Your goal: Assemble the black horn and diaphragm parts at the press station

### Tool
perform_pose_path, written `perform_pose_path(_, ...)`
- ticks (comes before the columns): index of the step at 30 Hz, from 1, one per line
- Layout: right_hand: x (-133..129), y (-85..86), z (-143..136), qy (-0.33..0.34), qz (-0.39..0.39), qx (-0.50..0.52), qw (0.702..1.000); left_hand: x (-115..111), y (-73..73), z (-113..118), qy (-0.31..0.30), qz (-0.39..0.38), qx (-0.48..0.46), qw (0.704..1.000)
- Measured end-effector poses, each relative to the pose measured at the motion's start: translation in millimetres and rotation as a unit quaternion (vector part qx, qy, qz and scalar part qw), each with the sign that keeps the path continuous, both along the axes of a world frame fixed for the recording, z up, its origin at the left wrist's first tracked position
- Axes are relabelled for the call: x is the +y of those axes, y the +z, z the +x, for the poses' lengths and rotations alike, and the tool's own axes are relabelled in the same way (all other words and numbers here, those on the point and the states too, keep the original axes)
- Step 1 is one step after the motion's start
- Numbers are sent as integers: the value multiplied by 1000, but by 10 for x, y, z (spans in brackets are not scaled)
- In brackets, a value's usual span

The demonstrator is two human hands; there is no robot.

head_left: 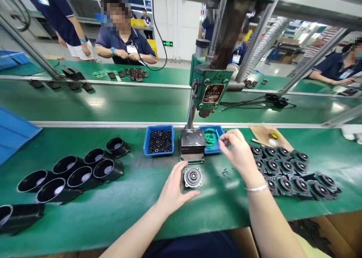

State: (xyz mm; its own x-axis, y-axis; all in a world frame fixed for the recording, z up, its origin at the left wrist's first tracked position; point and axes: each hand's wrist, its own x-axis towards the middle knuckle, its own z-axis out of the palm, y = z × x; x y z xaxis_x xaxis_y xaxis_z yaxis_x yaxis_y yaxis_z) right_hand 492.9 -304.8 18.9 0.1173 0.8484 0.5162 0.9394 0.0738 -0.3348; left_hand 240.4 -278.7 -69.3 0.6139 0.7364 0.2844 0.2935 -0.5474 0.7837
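Green rings point(209, 138) lie looped in a small blue bin point(212, 151), and my right hand point(236, 150) is at the right side of it, thumb and fingers drawn narrow. A strip of green shows right by my fingertips, but I cannot tell whether I have it pinched. A pale band point(256, 188) circles that wrist.

My left hand point(175, 188) is spread wide around the left side of a round metal cover point(193, 177), fingers behind it and thumb in front. The cover lies flat on the green table point(217, 211), its stepped rings facing up, just in front of the dark press block point(193, 138). Whether my fingers touch its rim, I cannot make out.

Left of the block is a second blue bin point(158, 152), filled with small black rings point(160, 140). Above and behind the block hangs the green press head point(210, 88). Further left, black cylindrical housings point(90, 180) lie on their sides, open ends showing. To my right, more covers point(286, 165) sit in close rows, near a brown sheet point(260, 133). Across from me, a person in a navy shirt point(124, 43) has both hands together.
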Motion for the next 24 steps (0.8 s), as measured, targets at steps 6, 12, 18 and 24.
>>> perform_pose_path(6, -420, -129, -458, 249, -69, -14, 966, 126, 258, -130, -62, 113, -58, 990)
perform_pose_path(12, -387, -351, -424, 259, -127, 6, 957, 253, 277, -137, -96, 155, -12, 983)
perform_pose_path(18, -474, -415, -427, 259, -151, 74, 951, 347, 290, -193, -141, 158, 30, 977)
perform_pose_path(24, -615, -605, -609, 251, -79, 32, 964, 340, 338, -230, -198, 159, 67, 965)
